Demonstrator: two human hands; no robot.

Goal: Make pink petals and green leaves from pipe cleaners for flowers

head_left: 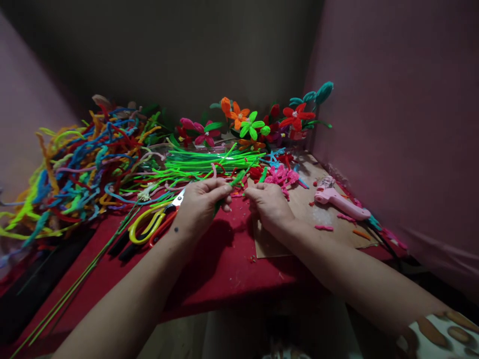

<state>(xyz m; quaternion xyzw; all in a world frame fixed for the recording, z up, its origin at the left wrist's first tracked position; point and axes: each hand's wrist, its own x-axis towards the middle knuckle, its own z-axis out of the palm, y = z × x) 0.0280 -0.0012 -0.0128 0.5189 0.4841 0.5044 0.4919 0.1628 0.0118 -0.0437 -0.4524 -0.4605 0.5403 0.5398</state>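
Note:
My left hand (pixel 205 199) pinches a green pipe cleaner (pixel 238 178), whose fuzzy end sticks up past the thumb. Close beside it, my right hand (pixel 270 203) is closed on another green pipe cleaner piece (pixel 264 174) that shows above the fingers. Whether the two pieces are joined I cannot tell. Beyond both hands lies a bundle of bright green pipe cleaners (pixel 209 162). Pink fuzzy petals (pixel 281 178) sit just past my right hand. Left of my left hand rest yellow-handled scissors (pixel 147 224) and a red-handled pair (pixel 164 228).
A tangled heap of coloured pipe cleaners (pixel 82 164) covers the left side. Finished fuzzy flowers (pixel 252 125) stand at the back. A pink glue gun (pixel 342 200) lies on cardboard (pixel 295 237) at right. Long thin green stems (pixel 84 275) cross the red table (pixel 209 284).

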